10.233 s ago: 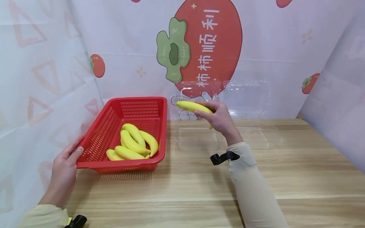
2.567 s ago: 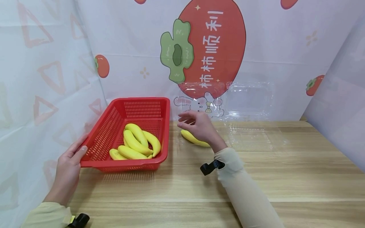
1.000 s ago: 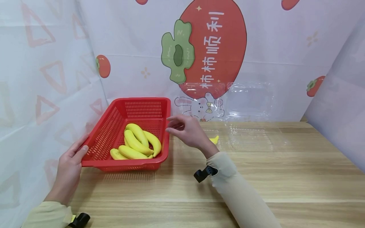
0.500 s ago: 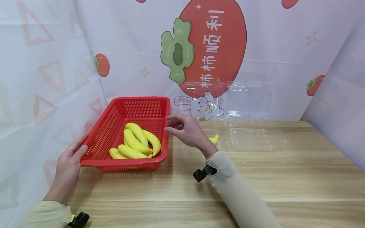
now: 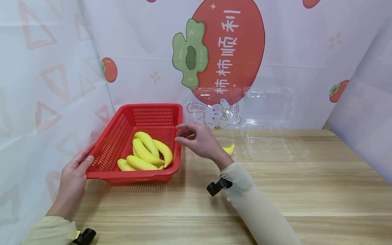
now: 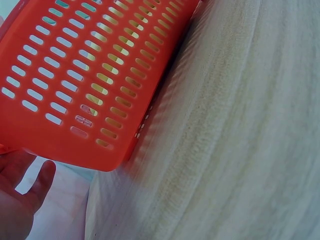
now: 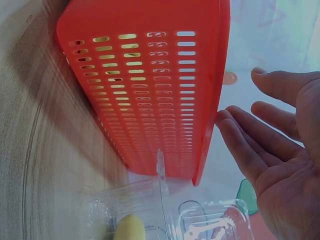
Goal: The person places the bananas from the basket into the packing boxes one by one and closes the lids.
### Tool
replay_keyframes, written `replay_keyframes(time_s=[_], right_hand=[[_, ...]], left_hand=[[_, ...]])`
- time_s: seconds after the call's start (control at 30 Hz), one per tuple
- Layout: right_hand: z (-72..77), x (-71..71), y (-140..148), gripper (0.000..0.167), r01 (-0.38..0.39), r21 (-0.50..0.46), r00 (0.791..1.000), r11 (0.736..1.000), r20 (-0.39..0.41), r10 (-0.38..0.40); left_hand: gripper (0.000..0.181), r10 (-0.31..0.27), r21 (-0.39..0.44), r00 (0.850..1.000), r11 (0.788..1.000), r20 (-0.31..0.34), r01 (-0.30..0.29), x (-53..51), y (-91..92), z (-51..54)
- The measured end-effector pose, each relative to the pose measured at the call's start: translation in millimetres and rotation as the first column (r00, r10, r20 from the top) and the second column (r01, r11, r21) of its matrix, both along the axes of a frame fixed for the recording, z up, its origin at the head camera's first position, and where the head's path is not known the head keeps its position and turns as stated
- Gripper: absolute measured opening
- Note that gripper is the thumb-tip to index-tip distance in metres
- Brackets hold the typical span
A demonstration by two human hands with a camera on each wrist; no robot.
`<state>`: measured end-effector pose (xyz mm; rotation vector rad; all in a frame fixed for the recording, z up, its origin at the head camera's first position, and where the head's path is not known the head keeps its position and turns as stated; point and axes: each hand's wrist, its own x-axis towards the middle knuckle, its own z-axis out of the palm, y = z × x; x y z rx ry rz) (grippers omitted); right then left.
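Observation:
A red perforated basket (image 5: 134,175) stands at the left with several yellow bananas (image 5: 144,153) lying in it. My left hand (image 5: 71,183) grips the basket's left front rim, thumb over the top. In the left wrist view that hand (image 6: 17,200) shows at the basket's corner. My right hand (image 5: 199,139) hovers by the basket's right rim, fingers loosely bent and holding nothing; in the right wrist view the hand (image 7: 285,135) has its fingertips close to the rim, and contact is unclear. Behind the right wrist, one banana (image 5: 229,149) lies in a clear plastic container, partly hidden.
Two clear containers with raised lids stand at the back of the wooden table (image 5: 190,204); the right one (image 5: 269,148) holds nothing visible. Printed cloth (image 5: 141,44) hangs behind, with more cloth along the left and right sides.
Since the earliest frame, the banana from my right hand has been let go into the left clear container. The right hand has moved left to the basket's rim. My left hand keeps its grip.

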<state>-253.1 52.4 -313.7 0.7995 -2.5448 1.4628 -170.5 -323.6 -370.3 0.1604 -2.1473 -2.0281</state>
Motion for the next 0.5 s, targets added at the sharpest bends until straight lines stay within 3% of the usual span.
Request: replay_keyframes(time_s=[0.5], right_hand=[[-0.1,3.7,-7.2,0.038,-0.016,-0.01,0.999,1.0,0.032,0.016]], left_hand=[[0.061,0.003,0.016,1.0,1.0,-0.017,-0.003,-0.4,-0.8,-0.7]])
